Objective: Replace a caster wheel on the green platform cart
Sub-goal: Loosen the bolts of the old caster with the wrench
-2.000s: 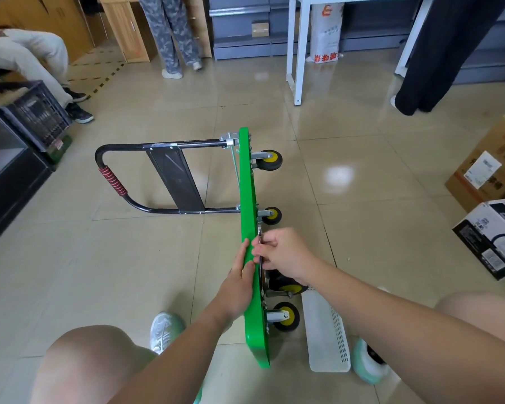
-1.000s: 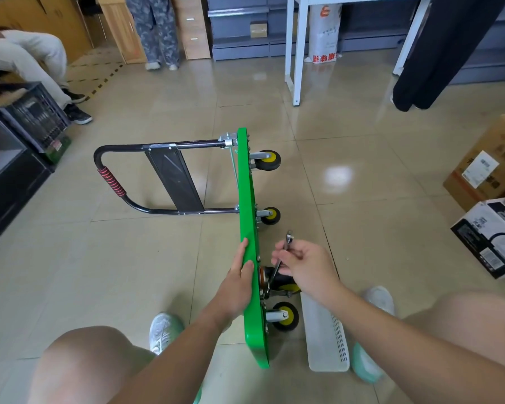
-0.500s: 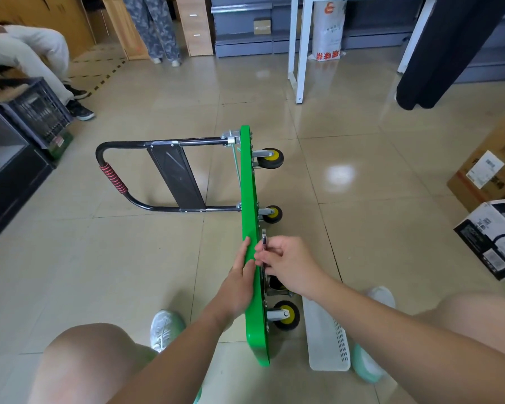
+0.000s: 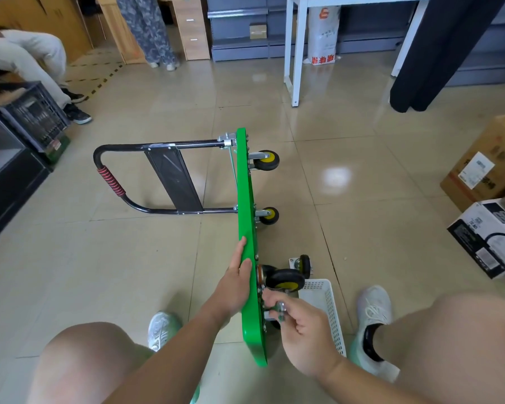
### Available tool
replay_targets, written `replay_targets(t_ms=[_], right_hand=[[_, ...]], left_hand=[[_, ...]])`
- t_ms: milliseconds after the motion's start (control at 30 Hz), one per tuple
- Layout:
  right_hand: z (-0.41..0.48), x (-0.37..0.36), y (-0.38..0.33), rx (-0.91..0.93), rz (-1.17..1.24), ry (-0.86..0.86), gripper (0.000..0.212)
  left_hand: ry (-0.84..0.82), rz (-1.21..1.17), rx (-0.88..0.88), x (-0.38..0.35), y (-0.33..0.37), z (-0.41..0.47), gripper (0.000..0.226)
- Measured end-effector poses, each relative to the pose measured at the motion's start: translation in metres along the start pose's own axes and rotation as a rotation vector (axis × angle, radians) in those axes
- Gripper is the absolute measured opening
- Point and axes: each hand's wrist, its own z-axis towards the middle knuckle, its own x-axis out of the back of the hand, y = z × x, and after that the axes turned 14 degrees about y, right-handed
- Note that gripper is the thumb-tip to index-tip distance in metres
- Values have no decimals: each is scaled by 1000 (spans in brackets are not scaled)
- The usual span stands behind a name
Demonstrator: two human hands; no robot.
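Glossy beige floor tiles [image 4: 99, 272] carry the green platform cart [image 4: 246, 199] tipped on edge, left hand [image 4: 236, 285] flat against its deck, right hand [image 4: 302, 328] pinching what looks like a small wrench [image 4: 280, 309] beside 1 caster wheel [image 4: 285, 279].

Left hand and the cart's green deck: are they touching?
Touching. The head view shows the left hand laid flat against the green deck, fingers along its edge, no gap.
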Motion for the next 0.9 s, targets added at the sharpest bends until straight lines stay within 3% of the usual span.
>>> replay_targets(t_ms=[67,133,200,400,700,900], right_hand=[[7,3,-11,-122,93,63,54],[21,7,-14,-245,144,70,45],[38,11,-14,-344,148,40,30],[90,6,-19,-552,154,-80,16],[133,-24,-24,-557,132,-232,11],[123,-32,-28,-457,70,-297,20]], left_hand=[[-1,2,0,-1,0,0,52],[-6,22,-2,-1,0,0,53],[-10,34,5,-1,0,-1,53],[-4,20,1,-1,0,0,52],[-22,47,9,0,1,2,51],[-30,26,10,1,-1,2,48]])
